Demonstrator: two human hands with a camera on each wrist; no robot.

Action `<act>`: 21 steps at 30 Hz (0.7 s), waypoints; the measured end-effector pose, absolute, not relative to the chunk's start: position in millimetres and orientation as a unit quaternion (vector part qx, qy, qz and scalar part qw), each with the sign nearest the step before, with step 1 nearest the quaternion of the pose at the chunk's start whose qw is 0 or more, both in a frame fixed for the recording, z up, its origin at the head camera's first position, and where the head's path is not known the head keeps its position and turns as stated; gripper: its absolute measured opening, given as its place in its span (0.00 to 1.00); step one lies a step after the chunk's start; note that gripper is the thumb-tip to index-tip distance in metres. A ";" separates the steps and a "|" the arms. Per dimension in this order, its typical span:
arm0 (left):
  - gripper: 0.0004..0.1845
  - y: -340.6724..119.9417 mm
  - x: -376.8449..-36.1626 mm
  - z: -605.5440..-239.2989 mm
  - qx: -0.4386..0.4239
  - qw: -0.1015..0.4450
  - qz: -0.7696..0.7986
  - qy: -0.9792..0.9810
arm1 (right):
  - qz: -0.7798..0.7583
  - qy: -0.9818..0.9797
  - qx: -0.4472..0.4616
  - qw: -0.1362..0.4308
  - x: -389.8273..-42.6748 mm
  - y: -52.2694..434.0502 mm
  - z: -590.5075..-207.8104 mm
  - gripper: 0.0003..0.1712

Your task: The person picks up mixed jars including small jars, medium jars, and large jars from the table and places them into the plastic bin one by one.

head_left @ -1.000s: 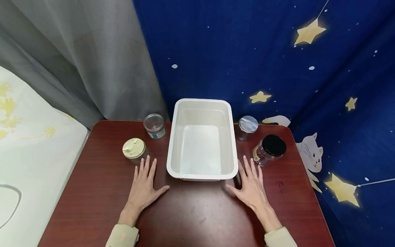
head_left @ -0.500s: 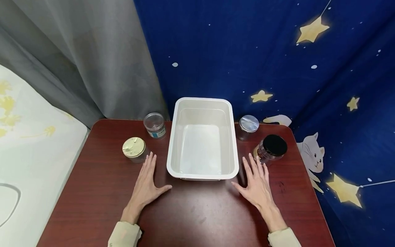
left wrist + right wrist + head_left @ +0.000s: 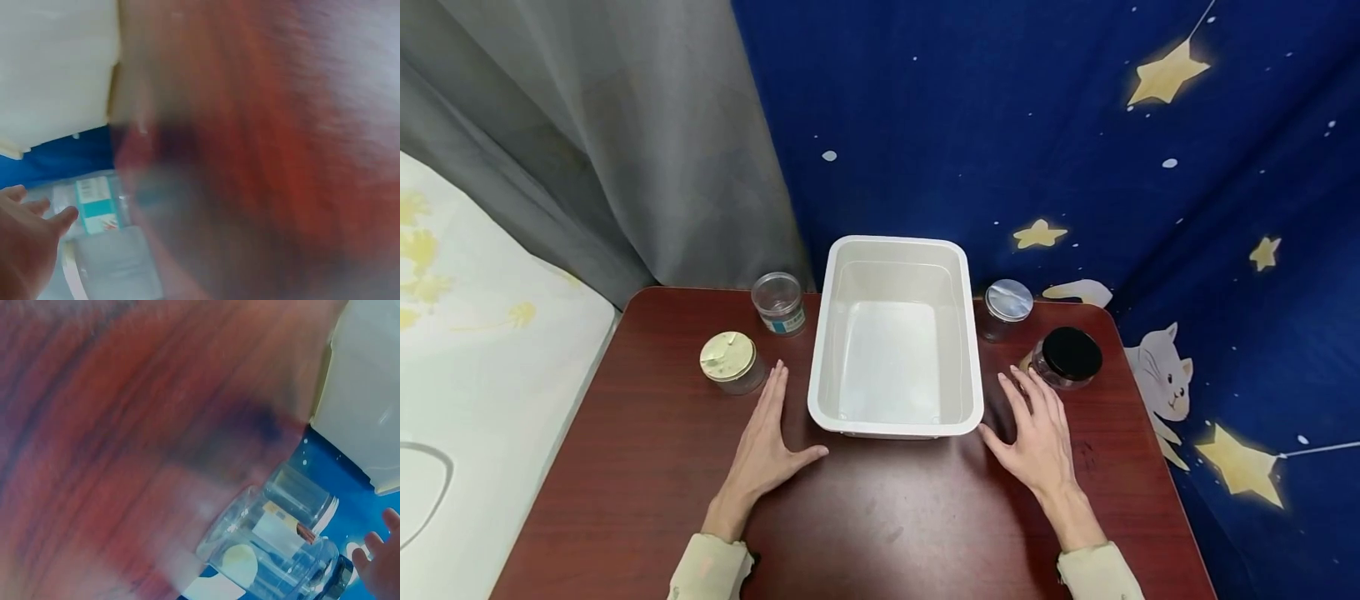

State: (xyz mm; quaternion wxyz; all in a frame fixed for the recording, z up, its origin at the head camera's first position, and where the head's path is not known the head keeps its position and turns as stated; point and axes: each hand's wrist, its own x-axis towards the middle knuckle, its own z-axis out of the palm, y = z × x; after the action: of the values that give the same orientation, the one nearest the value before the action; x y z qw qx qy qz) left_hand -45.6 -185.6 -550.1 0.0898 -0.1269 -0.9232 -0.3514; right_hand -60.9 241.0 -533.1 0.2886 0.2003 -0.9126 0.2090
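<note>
A white plastic tub (image 3: 822, 367) stands empty in the middle of a dark red wooden table (image 3: 865, 517). My left hand (image 3: 772, 433) lies flat on the table by the tub's left front corner, fingers straight, holding nothing. The gold-lidded jar (image 3: 728, 361) is just to its left. My right hand (image 3: 1037, 433) lies flat by the tub's right front corner. Its fingertips reach close to the black-lidded jar (image 3: 1067, 357); whether they touch it is unclear. Both wrist views are blurred. Each shows the tub (image 3: 56, 62) (image 3: 369, 394), a clear jar (image 3: 94, 206) (image 3: 281, 537) and fingertips (image 3: 25, 237) (image 3: 381, 569).
A clear-lidded jar (image 3: 778, 302) stands at the back left and a silver-lidded jar (image 3: 1006, 307) at the back right. A grey curtain (image 3: 625, 150) and a blue starry cloth (image 3: 1075, 150) hang behind the table. A white bed (image 3: 467, 375) lies to the left.
Both hands have slid forward along the table beside the tub. The right fingertips now lie near the black-lidded jar. The view has shifted slightly.
</note>
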 end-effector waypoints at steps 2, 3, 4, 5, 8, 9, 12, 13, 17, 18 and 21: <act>0.74 -182.9 -45.6 -544.7 -0.131 0.090 -0.351 -0.923 | 0.207 -0.910 0.201 0.297 -62.4 243.1 -531.6 0.42; 0.74 -181.3 -45.3 -542.2 -0.133 0.091 -0.350 -0.923 | 0.206 -0.909 0.200 0.301 -62.5 244.0 -531.1 0.42; 0.74 -179.7 -44.8 -539.7 -0.136 0.092 -0.349 -0.923 | 0.205 -0.908 0.201 0.304 -62.5 244.9 -531.0 0.41; 0.73 -178.4 -44.2 -537.9 -0.138 0.093 -0.349 -0.922 | 0.204 -0.908 0.200 0.306 -62.3 245.4 -530.9 0.41; 0.73 -175.6 -43.0 -534.8 -0.148 0.101 -0.351 -0.919 | 0.204 -0.907 0.198 0.309 -61.7 245.8 -530.7 0.41; 0.73 -175.0 -42.8 -534.1 -0.150 0.103 -0.352 -0.918 | 0.203 -0.908 0.198 0.309 -61.8 246.2 -530.7 0.41; 0.72 -173.8 -42.0 -532.8 -0.151 0.106 -0.350 -0.918 | 0.203 -0.909 0.194 0.307 -62.7 247.8 -529.8 0.41; 0.71 -173.6 -41.6 -532.6 -0.150 0.105 -0.350 -0.919 | 0.202 -0.910 0.192 0.306 -63.1 248.5 -529.3 0.41; 0.71 -172.4 -39.6 -531.3 -0.145 0.103 -0.356 -0.917 | 0.199 -0.911 0.187 0.308 -65.0 252.8 -526.5 0.41; 0.71 -171.9 -39.4 -530.5 -0.144 0.102 -0.363 -0.915 | 0.197 -0.911 0.186 0.311 -65.6 254.3 -525.6 0.41; 0.71 -169.5 -39.5 -526.9 -0.143 0.097 -0.387 -0.906 | 0.195 -0.909 0.184 0.320 -67.6 259.6 -522.2 0.41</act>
State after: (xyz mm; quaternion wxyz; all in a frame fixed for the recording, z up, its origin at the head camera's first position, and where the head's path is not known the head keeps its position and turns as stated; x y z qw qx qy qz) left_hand -39.5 -169.5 -526.9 0.0971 -0.1432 -0.9059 -0.3866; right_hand -67.6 259.6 -522.2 0.3200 0.1836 -0.9088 0.1947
